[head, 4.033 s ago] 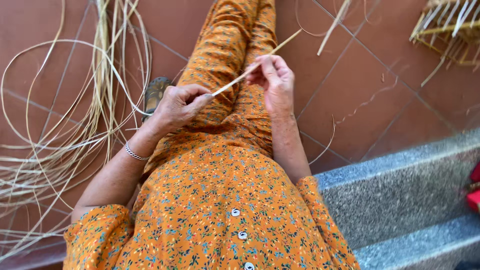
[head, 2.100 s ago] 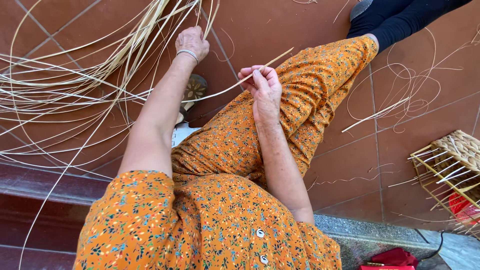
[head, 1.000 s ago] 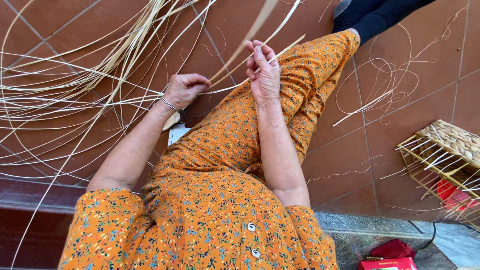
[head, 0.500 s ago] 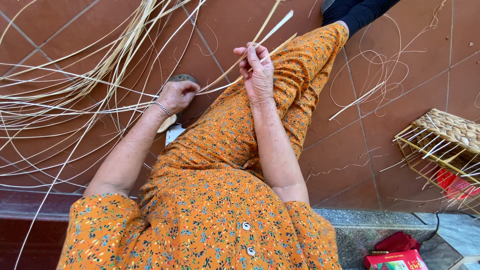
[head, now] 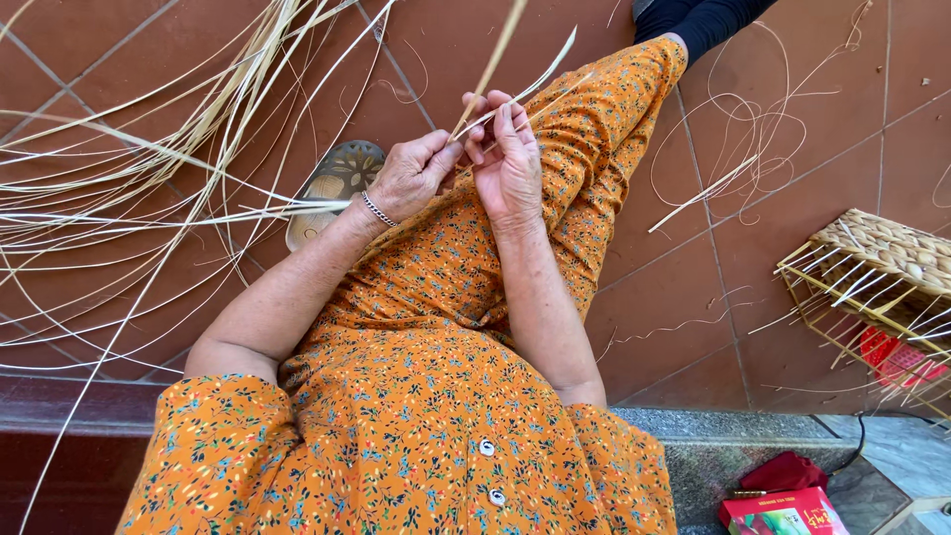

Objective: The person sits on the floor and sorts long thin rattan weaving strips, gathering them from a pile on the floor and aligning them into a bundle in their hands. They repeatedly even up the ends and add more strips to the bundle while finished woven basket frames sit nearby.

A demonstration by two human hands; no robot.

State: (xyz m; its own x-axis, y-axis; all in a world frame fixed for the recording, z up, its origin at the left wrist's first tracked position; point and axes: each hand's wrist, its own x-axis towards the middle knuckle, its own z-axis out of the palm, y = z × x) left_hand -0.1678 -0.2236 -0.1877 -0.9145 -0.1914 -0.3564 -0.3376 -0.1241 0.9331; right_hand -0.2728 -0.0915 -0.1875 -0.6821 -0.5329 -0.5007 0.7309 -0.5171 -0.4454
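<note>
- Both hands are up over the lap, close together. The left hand [head: 414,176] pinches a thin pale cane strip [head: 492,61] between thumb and fingertips, and the strip runs up and out of the top of the shot.
- The right hand [head: 505,154] is right beside it, fingers curled around the same bit of strip plus a second flat strip [head: 543,76] that curves off to the upper right. So both grips are clenched on strips, neither one loose.
- There's a silver bracelet [head: 375,209] on the left wrist.
- Orange flowery outfit [head: 436,416] everywhere, legs stretched out across the brown tiled floor [head: 812,149].
- A big loose bundle of long cane strands [head: 168,149] is fanned over the floor on the left, and a sandal [head: 337,183] sits just under the left wrist.
- Thin curly offcuts [head: 753,129] lie on the tiles to the right.
- Far right there's a half-woven basket [head: 882,263] tipped on its side, spokes sticking out.
- Bottom right corner has a red rectangular box [head: 783,512] with a colourful printed face, lying flat on the grey stone step [head: 693,451], with a dark red pouch [head: 788,471] just above it.
- Someone else's dark-sleeved leg [head: 708,18] pokes in at the top.
</note>
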